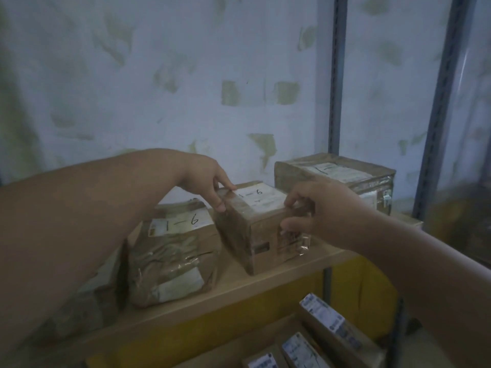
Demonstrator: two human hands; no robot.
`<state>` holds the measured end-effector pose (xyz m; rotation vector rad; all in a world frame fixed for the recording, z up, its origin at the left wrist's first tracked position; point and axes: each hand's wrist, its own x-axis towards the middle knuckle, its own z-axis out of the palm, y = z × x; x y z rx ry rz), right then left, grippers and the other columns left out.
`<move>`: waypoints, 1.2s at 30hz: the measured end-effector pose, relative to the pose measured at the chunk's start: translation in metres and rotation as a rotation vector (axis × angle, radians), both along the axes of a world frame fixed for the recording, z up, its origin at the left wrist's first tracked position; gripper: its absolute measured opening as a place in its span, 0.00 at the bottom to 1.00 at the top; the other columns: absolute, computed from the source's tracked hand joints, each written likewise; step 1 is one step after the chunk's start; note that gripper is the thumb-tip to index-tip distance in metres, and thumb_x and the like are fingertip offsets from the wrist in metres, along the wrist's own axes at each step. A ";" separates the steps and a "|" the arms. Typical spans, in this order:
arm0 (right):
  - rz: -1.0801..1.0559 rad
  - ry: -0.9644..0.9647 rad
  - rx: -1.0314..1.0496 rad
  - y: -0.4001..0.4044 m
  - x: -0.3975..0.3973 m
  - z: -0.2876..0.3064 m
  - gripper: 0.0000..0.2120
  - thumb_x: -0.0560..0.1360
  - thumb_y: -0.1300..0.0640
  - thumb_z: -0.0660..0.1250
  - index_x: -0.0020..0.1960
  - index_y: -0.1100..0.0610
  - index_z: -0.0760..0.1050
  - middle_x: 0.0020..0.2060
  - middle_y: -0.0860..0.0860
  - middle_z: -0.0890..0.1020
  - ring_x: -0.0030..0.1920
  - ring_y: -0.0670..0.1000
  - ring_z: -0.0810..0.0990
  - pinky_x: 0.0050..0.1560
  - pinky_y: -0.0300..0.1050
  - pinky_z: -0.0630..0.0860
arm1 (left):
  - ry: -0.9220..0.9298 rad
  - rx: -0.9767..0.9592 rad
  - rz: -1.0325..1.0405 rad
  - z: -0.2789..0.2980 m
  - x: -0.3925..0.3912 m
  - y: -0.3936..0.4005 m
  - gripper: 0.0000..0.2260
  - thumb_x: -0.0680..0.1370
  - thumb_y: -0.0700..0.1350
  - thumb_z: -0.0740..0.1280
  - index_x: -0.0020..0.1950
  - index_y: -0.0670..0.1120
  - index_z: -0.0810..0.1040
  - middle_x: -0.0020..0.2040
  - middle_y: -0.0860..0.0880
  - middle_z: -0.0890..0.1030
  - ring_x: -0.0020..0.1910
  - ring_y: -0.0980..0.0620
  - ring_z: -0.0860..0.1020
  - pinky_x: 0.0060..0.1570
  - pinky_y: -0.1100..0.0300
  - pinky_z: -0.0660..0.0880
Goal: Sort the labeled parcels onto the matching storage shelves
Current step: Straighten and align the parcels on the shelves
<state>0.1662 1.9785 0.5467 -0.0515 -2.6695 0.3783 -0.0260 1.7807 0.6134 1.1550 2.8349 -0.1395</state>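
A brown taped parcel (255, 224) with a white label reading 1-6 rests on the wooden shelf (239, 285). My left hand (204, 176) grips its far left top corner, thumb down the side. My right hand (318, 211) holds its right edge, fingers on the top and thumb on the front face. To its left lies a soft wrapped parcel (172, 256), also labelled 1-6. Behind on the right stands a larger taped box (337, 176) whose label starts with 1; the rest is hidden.
Blue metal uprights (336, 75) frame the shelf against a patchy white wall. Below the shelf edge, several labelled cardboard boxes (329, 325) lie among yellow surfaces (353, 285). Another wrapped parcel (87, 309) sits at the far left, partly behind my left forearm.
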 end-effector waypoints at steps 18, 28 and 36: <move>-0.070 0.011 -0.010 -0.026 0.005 -0.003 0.16 0.72 0.39 0.72 0.56 0.43 0.76 0.52 0.45 0.76 0.46 0.45 0.77 0.49 0.46 0.78 | 0.016 -0.134 -0.054 0.008 0.000 -0.006 0.33 0.74 0.58 0.74 0.77 0.62 0.65 0.70 0.53 0.76 0.64 0.52 0.74 0.66 0.54 0.67; -0.162 0.211 -0.024 0.044 0.040 0.029 0.16 0.75 0.51 0.71 0.62 0.44 0.75 0.56 0.43 0.74 0.49 0.41 0.74 0.52 0.42 0.75 | 0.050 0.114 -0.174 0.030 0.014 0.052 0.26 0.77 0.59 0.69 0.74 0.61 0.68 0.66 0.54 0.78 0.63 0.53 0.76 0.66 0.53 0.70; -0.211 0.027 0.027 0.148 0.025 0.037 0.25 0.69 0.40 0.74 0.65 0.38 0.73 0.66 0.44 0.73 0.64 0.50 0.71 0.66 0.55 0.72 | 0.193 0.007 -0.146 0.035 0.016 0.139 0.32 0.79 0.58 0.67 0.80 0.57 0.59 0.77 0.49 0.68 0.73 0.48 0.68 0.69 0.55 0.63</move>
